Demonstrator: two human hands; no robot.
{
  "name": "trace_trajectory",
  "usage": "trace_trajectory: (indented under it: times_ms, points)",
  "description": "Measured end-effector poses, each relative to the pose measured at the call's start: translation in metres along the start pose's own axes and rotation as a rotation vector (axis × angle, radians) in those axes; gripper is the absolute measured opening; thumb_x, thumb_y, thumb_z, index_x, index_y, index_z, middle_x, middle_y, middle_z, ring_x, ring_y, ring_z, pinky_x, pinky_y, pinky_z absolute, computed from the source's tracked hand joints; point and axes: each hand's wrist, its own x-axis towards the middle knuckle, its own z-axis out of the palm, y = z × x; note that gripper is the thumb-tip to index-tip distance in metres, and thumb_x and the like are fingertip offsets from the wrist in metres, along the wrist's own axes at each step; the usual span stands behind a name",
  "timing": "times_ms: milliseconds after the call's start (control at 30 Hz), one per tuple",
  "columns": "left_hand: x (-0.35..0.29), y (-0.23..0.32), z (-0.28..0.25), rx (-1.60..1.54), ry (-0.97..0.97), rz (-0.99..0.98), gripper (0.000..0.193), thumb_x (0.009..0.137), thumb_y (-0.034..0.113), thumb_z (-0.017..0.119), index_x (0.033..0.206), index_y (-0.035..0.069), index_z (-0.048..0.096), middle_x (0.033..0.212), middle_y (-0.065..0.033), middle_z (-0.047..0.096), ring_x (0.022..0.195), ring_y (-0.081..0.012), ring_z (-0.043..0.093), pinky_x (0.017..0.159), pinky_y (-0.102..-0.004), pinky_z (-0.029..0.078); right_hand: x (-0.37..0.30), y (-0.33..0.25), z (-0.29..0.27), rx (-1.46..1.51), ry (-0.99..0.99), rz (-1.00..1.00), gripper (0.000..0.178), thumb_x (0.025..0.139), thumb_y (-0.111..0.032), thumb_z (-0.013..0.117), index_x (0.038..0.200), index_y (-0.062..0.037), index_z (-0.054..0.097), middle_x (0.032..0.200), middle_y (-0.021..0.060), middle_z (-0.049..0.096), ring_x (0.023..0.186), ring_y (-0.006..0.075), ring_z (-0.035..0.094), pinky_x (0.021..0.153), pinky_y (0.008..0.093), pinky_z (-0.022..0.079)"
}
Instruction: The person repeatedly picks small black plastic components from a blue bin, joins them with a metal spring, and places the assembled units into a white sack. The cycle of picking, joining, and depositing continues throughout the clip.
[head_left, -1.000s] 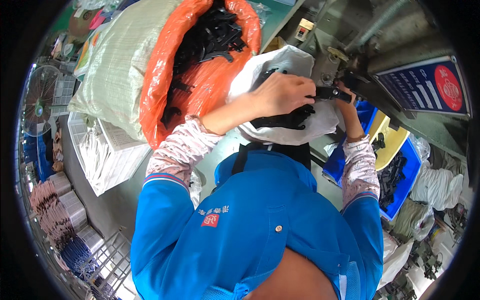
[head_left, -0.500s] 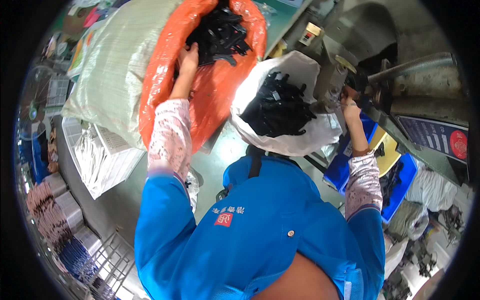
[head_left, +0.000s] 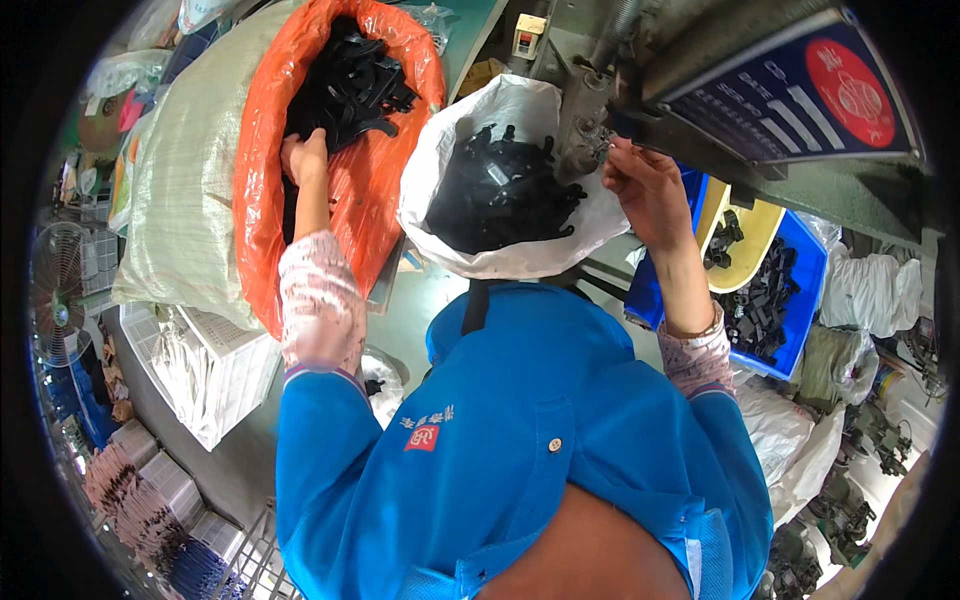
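My left hand (head_left: pixel 306 158) reaches into an orange plastic bag (head_left: pixel 268 110), at the near edge of a heap of black plastic parts (head_left: pixel 358 85). Its fingers are curled and partly hidden, so what they grip is unclear. My right hand (head_left: pixel 648 188) is raised beside the metal head of a machine (head_left: pixel 583 120). Thumb and fingers come together in a pinch, and anything between them is too small to name. Between my hands stands a white sack (head_left: pixel 520 262) with more black parts (head_left: pixel 500 195) in it, just below the machine head.
A blue bin (head_left: pixel 808 262) and a yellow tray (head_left: pixel 752 245) with small black parts sit right of the white sack. A sign plate (head_left: pixel 785 95) juts out above my right hand. At left are a stuffed pale sack (head_left: pixel 195 170), a white crate (head_left: pixel 225 365) and a fan (head_left: pixel 60 285).
My view has turned and shifted right, so the bags appear farther left and the sign larger. My right hand shows more fully beside the machine head; my left hand stays in the orange bag.
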Motion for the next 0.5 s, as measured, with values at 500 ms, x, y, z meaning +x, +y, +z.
trace_trajectory:
  times_ms: [500]
  points:
    - [-0.166, 0.03, -0.148, -0.916, -0.16, 0.299, 0.022, 0.085, 0.001, 0.07, 0.105, 0.0, 0.061, 0.096, -0.0093, 0.064, 0.085, -0.0146, 0.06, 0.077, -0.0271, 0.049, -0.001, 0.018, -0.005, -0.616, -0.015, -0.338, 0.024, 0.092, -0.021, 0.064, 0.106, -0.0018, 0.068, 0.084, 0.0073, 0.069, 0.073, 0.0133, 0.064, 0.065, 0.0276, 0.052]
